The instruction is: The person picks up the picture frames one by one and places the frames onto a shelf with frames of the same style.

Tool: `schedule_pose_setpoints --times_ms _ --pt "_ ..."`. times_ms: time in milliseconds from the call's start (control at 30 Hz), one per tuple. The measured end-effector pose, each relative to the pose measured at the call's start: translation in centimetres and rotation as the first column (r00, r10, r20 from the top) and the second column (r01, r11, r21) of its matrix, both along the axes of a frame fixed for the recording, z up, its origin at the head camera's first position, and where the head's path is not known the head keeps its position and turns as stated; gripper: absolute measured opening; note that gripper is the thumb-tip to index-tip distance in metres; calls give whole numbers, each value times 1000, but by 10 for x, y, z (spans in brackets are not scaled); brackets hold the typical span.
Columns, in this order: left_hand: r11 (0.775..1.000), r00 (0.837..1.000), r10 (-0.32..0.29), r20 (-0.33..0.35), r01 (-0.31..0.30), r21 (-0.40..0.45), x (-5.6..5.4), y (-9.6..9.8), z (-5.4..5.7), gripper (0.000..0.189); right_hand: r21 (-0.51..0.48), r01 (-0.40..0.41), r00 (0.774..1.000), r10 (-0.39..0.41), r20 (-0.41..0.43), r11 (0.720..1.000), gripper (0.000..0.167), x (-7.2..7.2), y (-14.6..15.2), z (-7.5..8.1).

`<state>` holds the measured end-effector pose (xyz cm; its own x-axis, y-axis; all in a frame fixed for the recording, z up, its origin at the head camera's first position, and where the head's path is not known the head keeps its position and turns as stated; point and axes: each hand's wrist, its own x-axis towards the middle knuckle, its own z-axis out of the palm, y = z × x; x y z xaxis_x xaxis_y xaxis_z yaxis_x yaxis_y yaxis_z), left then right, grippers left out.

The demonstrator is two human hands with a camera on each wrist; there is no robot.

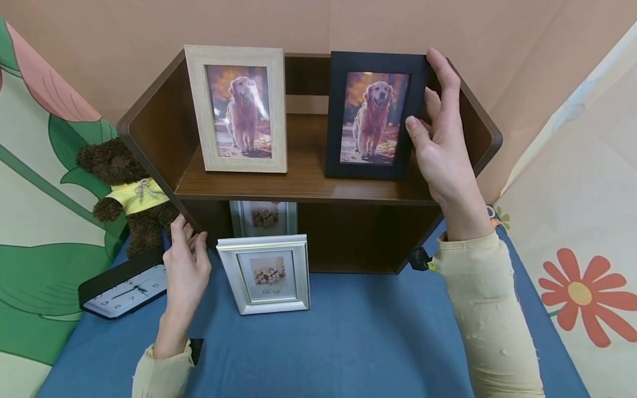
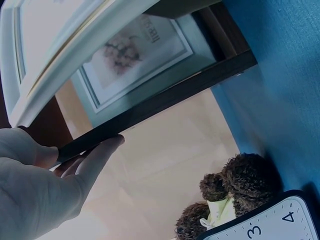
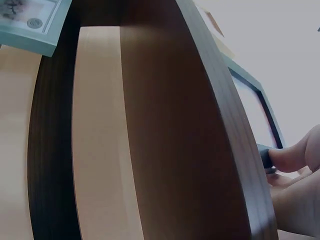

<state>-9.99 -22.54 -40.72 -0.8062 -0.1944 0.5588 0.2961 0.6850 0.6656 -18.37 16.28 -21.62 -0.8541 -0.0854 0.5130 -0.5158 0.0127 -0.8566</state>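
My right hand [image 1: 443, 146] holds the right edge of a black photo frame [image 1: 377, 119] standing on the upper board of a dark brown shelf [image 1: 306, 182]. Its thumb lies on the frame's front, and the index finger reaches up to the top corner. Low on the shelf's left side panel [image 1: 159, 124], my left hand [image 1: 187, 271] pinches the edge. In the left wrist view, the thumb and fingers of that hand [image 2: 45, 185] lie on opposite faces of the panel. A cream photo frame [image 1: 244, 110] stands upper left. Both upper frames show a dog picture.
On the blue cloth [image 1: 348, 342], a silver-white photo frame [image 1: 269, 276] stands before the shelf. A similar frame [image 1: 264, 218] is partly hidden in the lower compartment. A brown teddy bear [image 1: 136, 196] and a black-cased clock [image 1: 126, 290] are at left. Walls enclose the sides and back.
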Motion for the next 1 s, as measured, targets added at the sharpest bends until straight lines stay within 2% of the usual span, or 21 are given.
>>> schedule_pose_setpoints --times_ms 100,267,567,767,1000 --pt "1000 1000 1 0 -1 0 -1 0 -1 48 -11 -12 1000 12 18 1000 77 -1 0 0" --pt "1000 1000 0 0 0 0 -2 0 -2 48 -37 -19 998 21 65 999 70 -1 1 -1" --pt "1000 1000 3 7 -3 6 -1 0 -2 49 23 16 996 -18 84 1000 71 0 2 -4" --pt "1000 1000 -2 11 2 3 1 -3 -3 48 -14 33 993 -31 118 999 76 1 0 -8" --pt "1000 1000 -9 5 9 -8 0 -4 -2 47 -63 60 994 -55 91 996 76 0 -3 -10"
